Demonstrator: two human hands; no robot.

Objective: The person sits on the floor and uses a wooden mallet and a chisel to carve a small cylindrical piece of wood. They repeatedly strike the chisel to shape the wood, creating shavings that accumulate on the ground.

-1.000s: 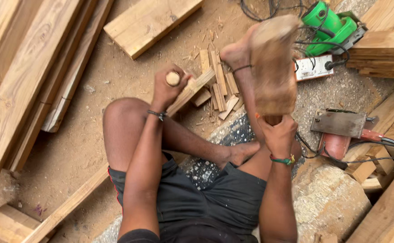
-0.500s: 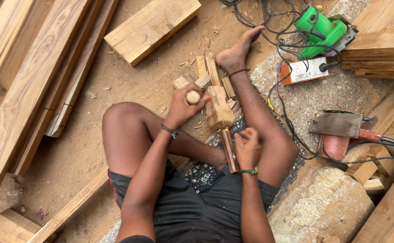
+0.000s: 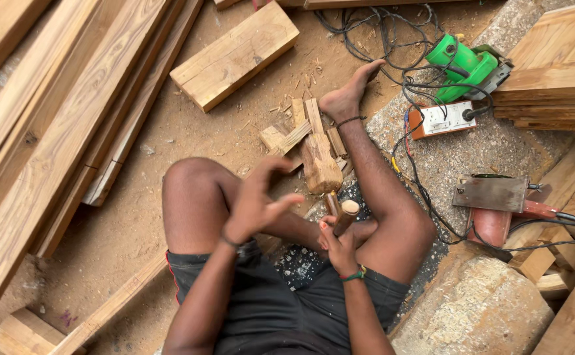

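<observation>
wood offcuts point(image 3: 304, 135) ahead, bare sand point(image 3: 235, 125) left

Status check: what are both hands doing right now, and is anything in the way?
Right hand gripping wooden mallet by its handle. Left hand open, empty, raised above the knee. Wood offcuts just beyond the mallet head; power cables beside the right leg.

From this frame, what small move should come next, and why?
Probably bring the open left hand back down to steady the work: it hangs empty in the air, while the right hand alone grips two wooden handles, the mallet head resting on the ground.
</observation>
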